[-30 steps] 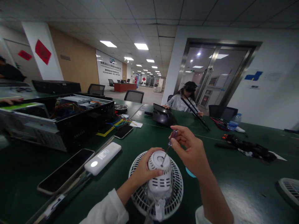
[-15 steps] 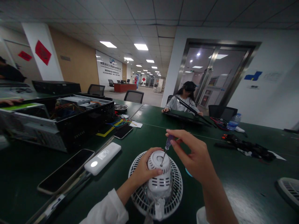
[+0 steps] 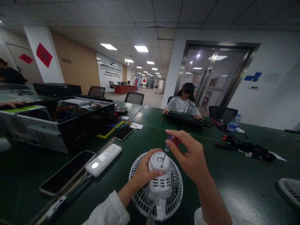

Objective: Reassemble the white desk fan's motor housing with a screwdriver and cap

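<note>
My left hand wraps around a white vented fan motor housing, which stands on a round white fan guard. My right hand pinches a small screwdriver with a blue handle between thumb and fingers. Its thin metal shaft slants down, and the tip sits in a hole in the top of the housing. The hole's inside is hidden. A white cord hangs from the housing's lower end, passing through the guard.
A white power bank and a smartphone lie left of the fan on the green table. An open computer case stands further left. A seated co-worker handles a dark panel across the table. Black cables lie right.
The screwdriver handle has shifted slightly left in my right hand, with its tip still in the hole. The co-worker has lowered the dark panel flat onto the table.
</note>
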A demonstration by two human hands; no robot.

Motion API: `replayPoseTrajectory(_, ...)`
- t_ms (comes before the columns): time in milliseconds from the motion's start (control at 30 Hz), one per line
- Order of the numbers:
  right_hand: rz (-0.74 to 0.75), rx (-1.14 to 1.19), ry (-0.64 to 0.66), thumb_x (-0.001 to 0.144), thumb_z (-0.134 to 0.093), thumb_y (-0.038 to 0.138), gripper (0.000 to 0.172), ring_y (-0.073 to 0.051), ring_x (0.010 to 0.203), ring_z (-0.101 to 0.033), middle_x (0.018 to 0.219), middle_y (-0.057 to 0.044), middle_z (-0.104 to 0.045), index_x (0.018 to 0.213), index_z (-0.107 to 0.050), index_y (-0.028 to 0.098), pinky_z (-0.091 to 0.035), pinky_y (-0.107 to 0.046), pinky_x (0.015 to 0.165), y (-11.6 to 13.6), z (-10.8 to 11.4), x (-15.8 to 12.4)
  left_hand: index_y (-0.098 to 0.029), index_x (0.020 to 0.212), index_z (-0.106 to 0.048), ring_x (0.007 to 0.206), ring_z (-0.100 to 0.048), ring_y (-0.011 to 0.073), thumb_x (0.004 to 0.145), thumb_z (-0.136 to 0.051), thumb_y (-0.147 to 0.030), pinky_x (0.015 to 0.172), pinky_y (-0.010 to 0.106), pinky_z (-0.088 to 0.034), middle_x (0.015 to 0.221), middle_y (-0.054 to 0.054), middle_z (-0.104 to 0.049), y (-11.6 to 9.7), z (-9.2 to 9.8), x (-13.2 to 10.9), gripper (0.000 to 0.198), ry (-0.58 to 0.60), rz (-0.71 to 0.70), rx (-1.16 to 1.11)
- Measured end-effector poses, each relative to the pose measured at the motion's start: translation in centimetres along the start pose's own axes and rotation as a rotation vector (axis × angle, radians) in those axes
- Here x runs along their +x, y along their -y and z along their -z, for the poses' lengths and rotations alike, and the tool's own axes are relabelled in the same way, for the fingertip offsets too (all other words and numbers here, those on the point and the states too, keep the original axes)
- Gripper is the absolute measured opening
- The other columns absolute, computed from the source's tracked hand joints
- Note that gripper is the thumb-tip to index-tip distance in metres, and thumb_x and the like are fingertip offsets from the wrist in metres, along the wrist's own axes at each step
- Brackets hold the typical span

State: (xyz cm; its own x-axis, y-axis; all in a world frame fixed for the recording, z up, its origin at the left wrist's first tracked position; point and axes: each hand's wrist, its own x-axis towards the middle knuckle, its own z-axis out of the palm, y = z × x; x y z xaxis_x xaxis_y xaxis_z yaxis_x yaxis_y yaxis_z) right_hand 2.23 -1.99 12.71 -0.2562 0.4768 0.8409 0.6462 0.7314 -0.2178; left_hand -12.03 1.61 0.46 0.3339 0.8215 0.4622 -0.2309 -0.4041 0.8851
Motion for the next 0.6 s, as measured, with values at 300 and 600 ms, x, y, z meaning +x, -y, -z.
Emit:
replayPoseTrajectory(300,-0.070,0.025,-0.012,0.085,-0.051,0.021,0.016,-0.014,0.070,-0.059,0.081,-0.002,-0.065,0.099,-0.060,0.019,-0.048,-0.027,0.064,0.10,-0.06,-0.02,-0.019,0.115,-0.050,0.099,-0.054,0.0255,0.059,-0.073,-0.048,0.089,0.035,-0.041,0.113,0.008,-0.057,-0.17,0.01,0.01,0.067,0.004,0.005,-0.015)
replayPoseTrajectory(600,-0.037,0.076,0.011,0.087,-0.047,0.017,0.025,-0.015,0.078,-0.060,0.087,-0.004,-0.066,0.107,-0.060,0.020,-0.049,-0.030,0.070,0.28,0.01,0.08,-0.018,0.116,-0.050,0.101,-0.054,0.0265,0.061,-0.072,-0.049,0.089,0.036,-0.041,0.115,0.009,-0.056,-0.05,0.03,-0.13,0.067,0.013,-0.009,0.005)
